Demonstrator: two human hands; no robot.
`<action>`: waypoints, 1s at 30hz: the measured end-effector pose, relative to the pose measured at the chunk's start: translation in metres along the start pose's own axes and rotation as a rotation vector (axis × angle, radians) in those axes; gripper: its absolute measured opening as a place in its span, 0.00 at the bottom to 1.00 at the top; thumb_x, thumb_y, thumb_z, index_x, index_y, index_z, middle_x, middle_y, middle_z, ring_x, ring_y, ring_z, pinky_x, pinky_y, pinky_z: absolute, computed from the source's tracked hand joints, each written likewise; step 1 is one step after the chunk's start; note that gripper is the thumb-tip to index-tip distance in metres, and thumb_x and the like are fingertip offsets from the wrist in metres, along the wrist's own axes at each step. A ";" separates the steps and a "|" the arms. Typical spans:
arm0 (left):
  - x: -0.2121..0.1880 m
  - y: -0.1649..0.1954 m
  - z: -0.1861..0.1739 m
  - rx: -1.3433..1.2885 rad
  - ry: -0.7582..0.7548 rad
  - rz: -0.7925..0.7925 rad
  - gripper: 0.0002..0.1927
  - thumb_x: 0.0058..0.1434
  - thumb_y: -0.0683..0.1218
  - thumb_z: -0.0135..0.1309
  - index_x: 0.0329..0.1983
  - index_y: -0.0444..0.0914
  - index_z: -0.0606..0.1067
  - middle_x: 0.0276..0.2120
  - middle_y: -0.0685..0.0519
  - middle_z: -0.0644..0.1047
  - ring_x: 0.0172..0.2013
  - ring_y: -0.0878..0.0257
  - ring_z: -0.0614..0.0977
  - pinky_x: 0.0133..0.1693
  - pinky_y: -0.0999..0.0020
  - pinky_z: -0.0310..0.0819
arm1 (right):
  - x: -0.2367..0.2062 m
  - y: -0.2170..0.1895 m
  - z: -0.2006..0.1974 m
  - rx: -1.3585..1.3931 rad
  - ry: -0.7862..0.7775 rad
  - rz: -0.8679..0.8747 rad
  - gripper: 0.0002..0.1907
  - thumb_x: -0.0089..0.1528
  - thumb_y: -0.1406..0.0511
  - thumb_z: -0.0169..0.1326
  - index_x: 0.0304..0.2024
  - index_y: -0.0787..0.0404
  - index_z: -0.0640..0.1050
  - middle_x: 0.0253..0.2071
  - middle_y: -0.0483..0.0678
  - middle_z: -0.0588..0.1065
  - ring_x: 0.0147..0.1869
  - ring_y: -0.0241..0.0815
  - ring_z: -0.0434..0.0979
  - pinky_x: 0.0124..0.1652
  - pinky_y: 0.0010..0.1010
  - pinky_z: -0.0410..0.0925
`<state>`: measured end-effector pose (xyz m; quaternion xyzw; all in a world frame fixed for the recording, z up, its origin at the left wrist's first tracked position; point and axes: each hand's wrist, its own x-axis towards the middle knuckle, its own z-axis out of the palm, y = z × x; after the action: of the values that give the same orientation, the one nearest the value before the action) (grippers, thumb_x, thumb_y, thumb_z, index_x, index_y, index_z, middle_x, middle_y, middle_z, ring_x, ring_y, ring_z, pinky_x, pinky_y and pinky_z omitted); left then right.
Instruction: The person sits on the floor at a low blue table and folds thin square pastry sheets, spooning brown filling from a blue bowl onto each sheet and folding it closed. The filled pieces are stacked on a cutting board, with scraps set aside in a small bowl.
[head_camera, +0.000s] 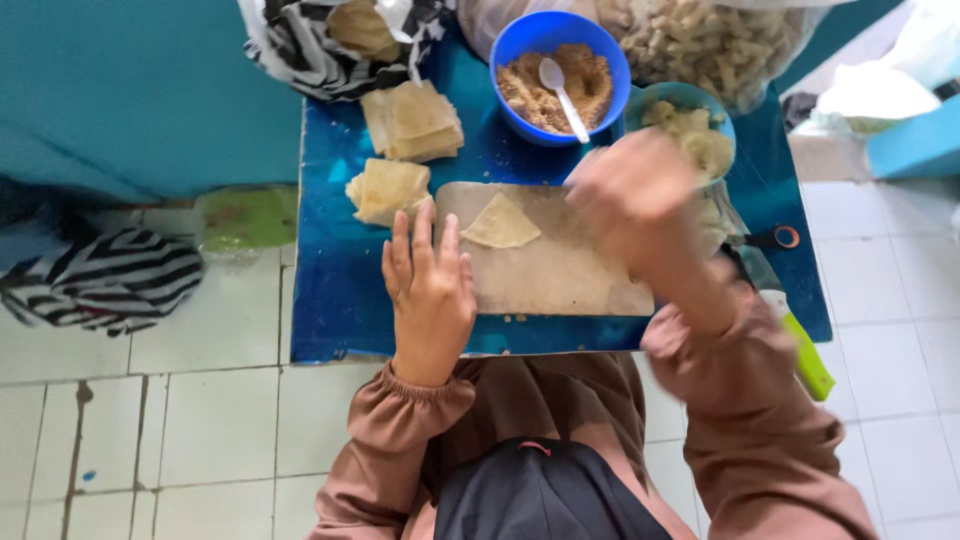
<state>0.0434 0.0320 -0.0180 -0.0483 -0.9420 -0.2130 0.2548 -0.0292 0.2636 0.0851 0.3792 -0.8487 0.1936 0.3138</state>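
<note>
A: Landmark: the wooden board (545, 265), pale, rectangular, lying on a blue table (340, 290). One triangular pastry sheet (500, 224) lies flat on the board's far half, thin, cream-yellow, slightly wrinkled.

B: Hands?

A: Left hand (430, 290) lies flat, fingers stretched and open, over the board's left edge, just beside the sheet, not touching it. Right hand (640, 200) hovers above the board's far right corner, blurred; cannot tell whether it is open or holds anything.

B: Beyond the board?

A: Largest first: a clear bag of pale pieces (700, 40), cut off by the top edge. A striped bag (300, 45) beyond the board's left corner, also cut off. One blue bowl (560, 75) of brown crumbs, one white spoon (563, 95) in it. One smaller teal bowl (690, 125) of pale lumps, partly hidden behind the right hand.

B: More sheets?

A: Two stacks (410, 120) beyond the board's left corner, one nearly touching it; count per stack not readable.

B: Right of the board?

A: One green-handled tool (805, 355), one pair of scissors (775, 238), both partly hidden by the sleeve.
</note>
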 end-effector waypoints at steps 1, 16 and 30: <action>0.000 0.001 0.000 -0.012 0.013 -0.001 0.24 0.69 0.47 0.53 0.68 0.38 0.71 0.71 0.45 0.63 0.73 0.45 0.60 0.70 0.46 0.54 | -0.005 -0.023 0.014 0.036 -0.088 -0.071 0.06 0.56 0.74 0.60 0.33 0.61 0.77 0.35 0.50 0.76 0.39 0.51 0.76 0.40 0.40 0.68; -0.010 -0.002 0.008 -0.087 0.046 0.007 0.23 0.66 0.47 0.56 0.62 0.33 0.73 0.67 0.41 0.67 0.71 0.44 0.63 0.68 0.47 0.58 | -0.027 -0.047 0.053 -0.172 -0.350 -0.140 0.06 0.55 0.69 0.57 0.35 0.63 0.74 0.34 0.50 0.70 0.40 0.49 0.73 0.39 0.37 0.68; -0.018 0.045 0.021 -0.897 -0.749 0.935 0.11 0.63 0.50 0.55 0.28 0.41 0.72 0.30 0.48 0.72 0.26 0.51 0.76 0.25 0.58 0.69 | 0.000 -0.024 0.064 0.013 -0.272 -0.068 0.07 0.57 0.68 0.58 0.33 0.63 0.73 0.34 0.52 0.68 0.37 0.50 0.71 0.36 0.39 0.68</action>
<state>0.0586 0.0821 -0.0267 -0.6123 -0.6696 -0.4156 -0.0631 -0.0352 0.2123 0.0407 0.4328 -0.8686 0.1353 0.1998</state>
